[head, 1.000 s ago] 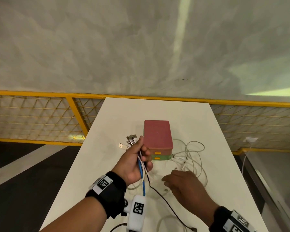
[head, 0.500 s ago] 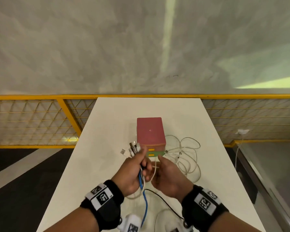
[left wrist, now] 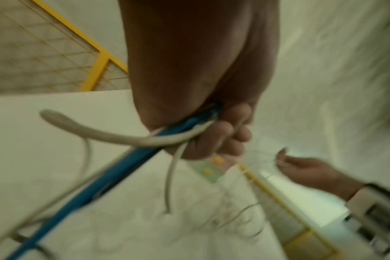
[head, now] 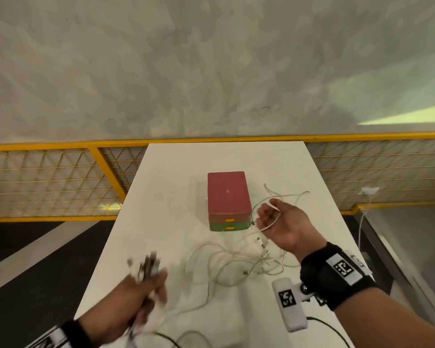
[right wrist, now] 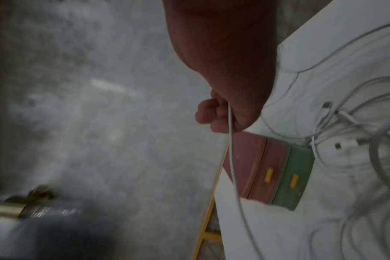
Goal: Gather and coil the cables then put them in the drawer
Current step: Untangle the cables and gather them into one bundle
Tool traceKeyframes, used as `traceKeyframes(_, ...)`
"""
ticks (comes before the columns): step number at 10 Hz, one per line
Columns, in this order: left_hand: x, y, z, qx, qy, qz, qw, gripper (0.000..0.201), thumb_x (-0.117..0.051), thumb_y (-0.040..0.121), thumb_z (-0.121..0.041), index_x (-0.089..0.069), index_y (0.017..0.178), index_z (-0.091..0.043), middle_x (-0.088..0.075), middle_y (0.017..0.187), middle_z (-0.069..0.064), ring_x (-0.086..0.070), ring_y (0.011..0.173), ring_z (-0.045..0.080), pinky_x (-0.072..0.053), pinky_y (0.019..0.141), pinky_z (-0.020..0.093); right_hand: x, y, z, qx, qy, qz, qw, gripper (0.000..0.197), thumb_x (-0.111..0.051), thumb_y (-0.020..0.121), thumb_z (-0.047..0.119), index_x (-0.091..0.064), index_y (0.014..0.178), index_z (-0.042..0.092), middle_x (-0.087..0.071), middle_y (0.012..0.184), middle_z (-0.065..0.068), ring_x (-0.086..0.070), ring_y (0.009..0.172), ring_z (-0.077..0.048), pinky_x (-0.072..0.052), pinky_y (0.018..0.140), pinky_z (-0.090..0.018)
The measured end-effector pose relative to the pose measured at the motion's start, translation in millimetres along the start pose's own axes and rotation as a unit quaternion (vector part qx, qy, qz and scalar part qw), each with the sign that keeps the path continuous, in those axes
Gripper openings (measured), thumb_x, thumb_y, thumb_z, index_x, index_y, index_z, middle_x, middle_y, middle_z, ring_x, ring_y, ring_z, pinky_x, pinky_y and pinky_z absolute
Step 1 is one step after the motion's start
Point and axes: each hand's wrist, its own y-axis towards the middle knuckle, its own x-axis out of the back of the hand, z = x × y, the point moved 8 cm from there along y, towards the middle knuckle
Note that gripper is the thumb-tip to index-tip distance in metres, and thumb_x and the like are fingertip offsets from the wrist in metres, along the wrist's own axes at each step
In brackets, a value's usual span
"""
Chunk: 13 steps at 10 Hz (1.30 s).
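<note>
Keep the left hand point(head: 141, 295) gripping the bundle point(left wrist: 131, 158), apparently firmly, and draw the cable point(right wrist: 231, 126) pinched in the right hand point(head: 284, 224) slowly clear of the tangle point(head: 239, 262)

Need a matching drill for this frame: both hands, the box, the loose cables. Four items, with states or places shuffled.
Things:
1. left hand
2. right hand
3. box
4. loose cable tangle

States or places:
A. lies on the white table, nearer the person than the box
B. grips a cable bundle with a blue cable in it
C. red on top, green bottom tier, yellow pulls
D. holds one thin white cable, raised beside the box

Pairs: 1-B, 2-D, 3-C, 4-A
</note>
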Motion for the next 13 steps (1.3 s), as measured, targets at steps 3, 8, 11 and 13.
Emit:
traceKeyframes(3,-83,65,-127,-0.219,0.069,-0.224,0.947,0.007,-0.072,0.087,-0.011,-0.075,0.093,-0.013,-0.077,0.077,-0.002,-0.073,0.073,0.01,-0.053,0.064,0.02,-61,-41,-63,-0.041,-0.058,0.154,0.985,0.047,-0.035,0.104,0.042,-0.064,0.128,0.014,-0.065,0.131,-0.012,-0.063,0.116,-0.03,-0.05,0.095,-0.046)
traceKeyframes(8,-11,-36,-27,0.014,0.591,-0.201,0.781,0.049,-0.04,0.097,-0.056,-0.064,0.127,-0.026,-0.063,0.137,0.0,-0.055,0.127,0.005,-0.018,0.111,0.014,3,-8,-19,-0.049,-0.005,-0.04,0.998,0.038,-0.032,0.104,0.031,-0.054,0.077,0.017,-0.06,0.064,-0.001,-0.06,0.073,-0.019,-0.042,0.069,-0.034)
traceKeyframes(11,-12,-10,-54,0.005,0.136,-0.211,0.968,0.033,-0.076,0.083,-0.03,-0.067,0.068,-0.002,-0.03,0.053,0.003,-0.024,0.044,0.015,-0.021,0.045,0.024,-6,-21,-45,-0.033,-0.066,-0.003,0.997,0.021,-0.039,0.102,0.022,-0.055,0.09,0.018,-0.059,0.066,-0.003,-0.062,0.07,-0.021,-0.044,0.069,-0.033)
traceKeyframes(13,-46,28,-96,-0.078,0.003,-0.189,0.979,0.029,-0.06,0.097,-0.023,-0.071,0.086,0.001,-0.052,0.056,0.006,-0.03,0.04,0.013,-0.024,0.041,0.021,-32,-73,-88,-0.071,-0.496,0.21,0.839,0.017,-0.055,0.096,0.027,-0.068,0.085,0.027,-0.067,0.081,0.005,-0.061,0.082,-0.012,-0.043,0.073,-0.03)
